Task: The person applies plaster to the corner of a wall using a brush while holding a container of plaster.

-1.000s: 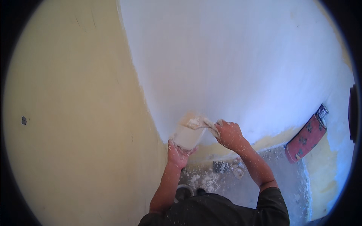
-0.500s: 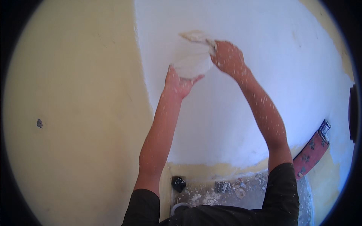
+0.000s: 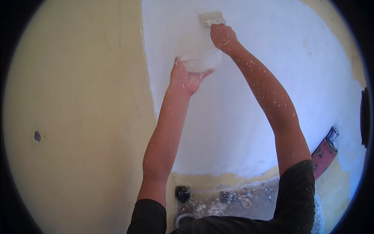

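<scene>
Reaching high, the right hand (image 3: 223,36) grips a putty knife (image 3: 211,18) flat on the white wall (image 3: 249,117), while the left hand (image 3: 186,78), fingers curled beneath, cups a loaded plaster board (image 3: 200,61) that could tilt and spill wet filler.

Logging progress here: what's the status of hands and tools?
Right hand presses flat putty blade on white wall. Left hand holds white plaster-caked board. Nothing in the way.

White wall (image 3: 249,97) open around right hand (image 3: 223,37); left hand (image 3: 186,78) w/ hawk (image 3: 200,62) just below.
</scene>
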Available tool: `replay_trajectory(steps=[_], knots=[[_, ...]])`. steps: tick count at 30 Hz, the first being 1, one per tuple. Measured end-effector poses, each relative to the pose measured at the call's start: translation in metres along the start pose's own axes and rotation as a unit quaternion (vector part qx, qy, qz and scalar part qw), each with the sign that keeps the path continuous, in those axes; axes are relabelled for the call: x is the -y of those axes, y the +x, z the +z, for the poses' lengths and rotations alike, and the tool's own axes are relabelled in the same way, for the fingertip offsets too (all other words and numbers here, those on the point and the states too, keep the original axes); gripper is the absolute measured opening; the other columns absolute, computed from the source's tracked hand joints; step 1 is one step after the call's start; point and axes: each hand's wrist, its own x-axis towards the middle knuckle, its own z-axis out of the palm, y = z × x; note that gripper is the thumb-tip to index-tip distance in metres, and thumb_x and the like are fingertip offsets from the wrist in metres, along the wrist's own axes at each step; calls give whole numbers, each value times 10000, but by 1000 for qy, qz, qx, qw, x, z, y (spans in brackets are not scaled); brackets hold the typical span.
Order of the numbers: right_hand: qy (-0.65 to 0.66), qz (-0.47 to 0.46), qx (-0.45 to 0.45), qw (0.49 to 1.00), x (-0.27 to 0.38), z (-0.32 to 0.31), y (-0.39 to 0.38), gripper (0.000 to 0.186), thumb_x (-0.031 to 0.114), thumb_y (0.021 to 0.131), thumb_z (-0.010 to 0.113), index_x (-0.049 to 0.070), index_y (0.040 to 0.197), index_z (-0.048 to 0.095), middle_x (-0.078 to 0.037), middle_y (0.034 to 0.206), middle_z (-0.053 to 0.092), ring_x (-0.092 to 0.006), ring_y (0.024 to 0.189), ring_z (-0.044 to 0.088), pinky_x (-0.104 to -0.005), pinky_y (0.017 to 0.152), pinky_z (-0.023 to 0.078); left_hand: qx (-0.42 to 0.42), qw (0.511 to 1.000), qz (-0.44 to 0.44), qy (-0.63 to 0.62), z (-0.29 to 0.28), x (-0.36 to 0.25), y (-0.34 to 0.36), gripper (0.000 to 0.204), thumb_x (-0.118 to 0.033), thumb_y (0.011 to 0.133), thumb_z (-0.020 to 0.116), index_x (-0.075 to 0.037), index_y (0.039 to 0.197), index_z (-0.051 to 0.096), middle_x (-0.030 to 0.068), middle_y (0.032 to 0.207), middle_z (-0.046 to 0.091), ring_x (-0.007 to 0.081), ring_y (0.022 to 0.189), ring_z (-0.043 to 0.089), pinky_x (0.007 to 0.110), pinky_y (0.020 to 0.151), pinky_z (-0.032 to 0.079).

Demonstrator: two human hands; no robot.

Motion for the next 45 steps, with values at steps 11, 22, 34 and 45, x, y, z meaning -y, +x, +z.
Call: replay_trajectory(steps=[11, 22, 34, 45], knots=[[-31, -111, 118, 986, -23, -26, -61, 149, 95, 781, 577, 15, 889, 643, -207, 817, 655, -337, 779, 653, -453, 701, 513, 3, 999, -41, -32, -49, 52, -115, 549, -456, 981, 260, -85, 1385, 288, 126, 1417, 345, 354, 1277, 378, 579, 996, 371], [-142, -112, 353, 918, -28, -40, 103, 258, 62, 778, 576, 132, 989, 705, -53, 775, 683, -148, 671, 642, -312, 558, 521, -41, 976, -159, -144, -69, 79, -159, 510, -417, 987, 281, -82, 1371, 306, 157, 1411, 364, 383, 1280, 377, 595, 997, 371], [-239, -84, -5, 967, -19, -37, 135, 187, 121, 824, 531, 61, 902, 689, -116, 846, 687, -235, 751, 657, -373, 638, 533, -16, 974, -180, -138, -71, 87, -163, 544, -457, 979, 286, -115, 1403, 283, 155, 1425, 352, 419, 1268, 382, 591, 1008, 350], [-197, -203, 73, 956, -34, 55, -11, 127, 87, 790, 566, 73, 843, 680, -117, 844, 677, -265, 816, 667, -383, 641, 544, -56, 968, -200, -143, -65, 85, -153, 542, -442, 979, 295, -99, 1398, 282, 181, 1435, 326, 476, 1265, 352, 606, 997, 354]])
